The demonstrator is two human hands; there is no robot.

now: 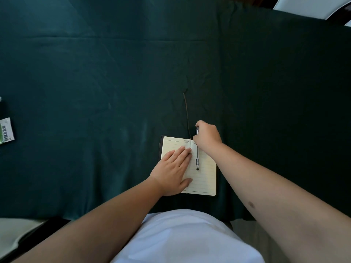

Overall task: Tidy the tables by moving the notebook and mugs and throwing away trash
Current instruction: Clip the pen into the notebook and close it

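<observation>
An open notebook (206, 175) with cream lined pages and a dark cover lies near the front edge of the dark green tablecloth (114, 82). My left hand (173, 172) rests flat on its left page, fingers together. A black pen (197, 158) lies along the notebook's spine. My right hand (207, 136) is closed around the pen's top end at the notebook's upper edge. A thin brown ribbon bookmark (187, 112) trails from the spine away over the cloth. No mugs are in view.
A green and white wrapper (6, 130) lies at the far left edge of the table, beside a dark object. A white surface (313, 6) shows at the top right, and another pale surface (11, 236) at the bottom left.
</observation>
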